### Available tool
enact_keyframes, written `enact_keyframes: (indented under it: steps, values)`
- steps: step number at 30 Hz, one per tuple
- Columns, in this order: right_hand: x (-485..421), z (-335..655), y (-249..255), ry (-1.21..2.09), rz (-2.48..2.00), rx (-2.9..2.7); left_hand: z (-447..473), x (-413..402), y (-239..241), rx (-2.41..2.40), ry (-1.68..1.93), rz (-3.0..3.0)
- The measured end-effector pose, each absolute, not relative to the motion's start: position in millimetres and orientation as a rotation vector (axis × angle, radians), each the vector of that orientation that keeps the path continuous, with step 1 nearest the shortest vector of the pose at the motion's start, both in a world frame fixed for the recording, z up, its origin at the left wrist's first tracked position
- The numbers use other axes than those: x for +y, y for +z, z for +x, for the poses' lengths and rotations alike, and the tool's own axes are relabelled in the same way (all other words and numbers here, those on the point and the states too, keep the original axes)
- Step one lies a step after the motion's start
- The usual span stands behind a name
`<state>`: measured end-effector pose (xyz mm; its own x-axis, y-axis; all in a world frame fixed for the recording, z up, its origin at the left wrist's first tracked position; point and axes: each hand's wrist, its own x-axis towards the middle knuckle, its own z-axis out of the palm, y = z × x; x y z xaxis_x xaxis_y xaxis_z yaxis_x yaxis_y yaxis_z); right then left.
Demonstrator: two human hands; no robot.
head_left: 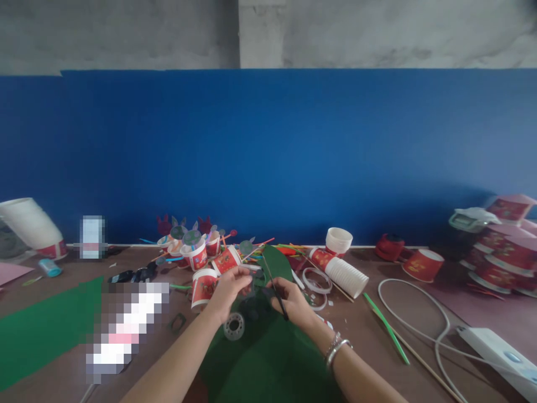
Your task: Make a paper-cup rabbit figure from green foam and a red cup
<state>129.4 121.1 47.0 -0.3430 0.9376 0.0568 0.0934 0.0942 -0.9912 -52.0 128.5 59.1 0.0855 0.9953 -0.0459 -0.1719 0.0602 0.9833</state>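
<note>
Paper sheet (268,364) beneath left hand (232,290) and right hand (291,302); scissors (285,312) in the latter. Tape roll (227,326) between forearms, beside the left. Beyond left hand: cup cluster (197,258). Right of right hand: nested cups (344,273) lying sideways; further right, cable (448,324), then power strip (499,350). Beyond strip: cup pile (514,252). Far left of hands: tilted cup stack (31,224). Panel (268,145) behind table (352,347).

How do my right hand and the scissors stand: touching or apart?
Touching: the head view shows the right hand gripping the scissors, their black handle against its fingers.
</note>
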Motion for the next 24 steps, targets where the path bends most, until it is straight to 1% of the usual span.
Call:
enact_keyframes:
  steps: [5, 9, 16, 24]
  values:
    - [123, 133, 44, 1.268, -1.076, -1.789, -54, 127, 67, 1.068, 1.152, 1.127]
    - [122, 133, 44, 1.234, -1.131, -1.853, -56, 125, 72, 1.126, 1.085, 1.236]
    - [120, 135, 44, 1.331, -1.158, -1.885, -58, 124, 76, 1.212, 0.980, 1.359]
    - [118, 134, 43, 1.413, -1.165, -1.843, -60, 123, 78, 1.251, 0.956, 1.349]
